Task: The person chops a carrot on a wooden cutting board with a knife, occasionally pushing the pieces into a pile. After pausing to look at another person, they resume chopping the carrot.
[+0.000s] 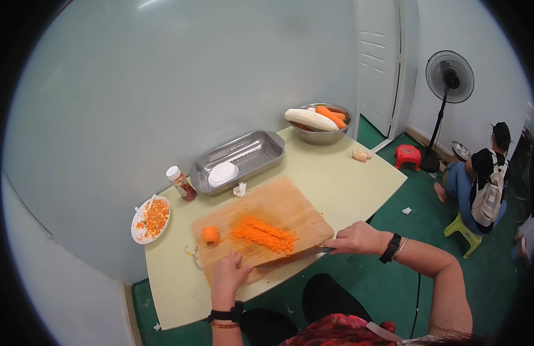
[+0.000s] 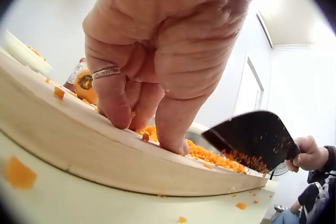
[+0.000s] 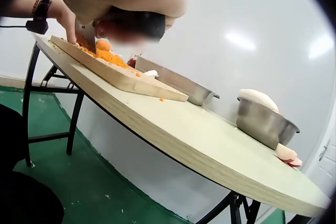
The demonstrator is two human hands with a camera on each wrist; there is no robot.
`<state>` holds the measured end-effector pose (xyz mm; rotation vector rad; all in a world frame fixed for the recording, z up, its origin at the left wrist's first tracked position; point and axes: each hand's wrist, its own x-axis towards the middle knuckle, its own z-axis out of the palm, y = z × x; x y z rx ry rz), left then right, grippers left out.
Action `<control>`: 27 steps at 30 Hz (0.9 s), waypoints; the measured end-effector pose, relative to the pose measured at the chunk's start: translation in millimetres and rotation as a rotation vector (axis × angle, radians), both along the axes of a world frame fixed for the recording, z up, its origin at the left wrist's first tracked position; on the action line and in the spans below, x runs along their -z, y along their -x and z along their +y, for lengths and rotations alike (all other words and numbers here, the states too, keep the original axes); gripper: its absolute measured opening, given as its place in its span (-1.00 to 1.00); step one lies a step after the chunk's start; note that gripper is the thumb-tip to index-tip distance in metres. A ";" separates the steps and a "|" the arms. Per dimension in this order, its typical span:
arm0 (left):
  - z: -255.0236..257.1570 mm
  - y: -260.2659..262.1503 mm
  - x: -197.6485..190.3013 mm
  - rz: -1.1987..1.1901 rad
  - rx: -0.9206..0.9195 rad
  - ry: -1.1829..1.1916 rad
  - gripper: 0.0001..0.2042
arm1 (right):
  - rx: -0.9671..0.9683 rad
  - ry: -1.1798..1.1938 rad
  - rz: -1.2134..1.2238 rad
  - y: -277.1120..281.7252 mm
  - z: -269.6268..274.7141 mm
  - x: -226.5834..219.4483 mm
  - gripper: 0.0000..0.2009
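My right hand (image 1: pixel 359 237) grips the dark handle of a cleaver (image 2: pixel 252 137) at the near right of the wooden cutting board (image 1: pixel 284 199). Carrot bits cling to its broad blade, which appears nearly edge-on in the head view. The fingertips of my left hand (image 1: pixel 227 273) touch the board near its front edge, thumb apart from the fingers in the left wrist view. A band of finely chopped carrot (image 1: pixel 264 233) lies across the middle of the board. To its left stands a stub of carrot (image 1: pixel 210 234).
Behind the board are a metal tray (image 1: pixel 252 151) with a white disc and a spice jar (image 1: pixel 181 183). A plate (image 1: pixel 134 226) of chopped food stands left. A metal bowl (image 1: pixel 320 137) holds vegetables at the back. One person (image 1: pixel 489 179) sits beyond the table, near a fan (image 1: pixel 450 76).
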<state>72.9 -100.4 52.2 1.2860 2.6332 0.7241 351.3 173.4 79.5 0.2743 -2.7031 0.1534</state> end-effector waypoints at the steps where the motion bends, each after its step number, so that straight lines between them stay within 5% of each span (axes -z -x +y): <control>1: -0.9 -0.2 -0.6 0.002 0.010 0.002 -0.49 | -0.024 -0.008 0.003 2.0 2.1 0.3 -0.62; 13: -0.4 -2.5 -2.4 0.042 -0.008 0.014 -0.48 | 0.066 -0.052 -0.032 50.9 18.8 1.9 -0.72; 19: 0.8 -1.0 -0.2 0.027 0.006 0.012 -0.48 | 0.111 0.144 0.033 70.8 17.5 7.0 -0.71; 27: 2.1 -1.5 0.3 0.011 -0.029 0.022 -0.49 | 0.399 0.609 -0.205 74.2 -26.8 -23.7 -0.65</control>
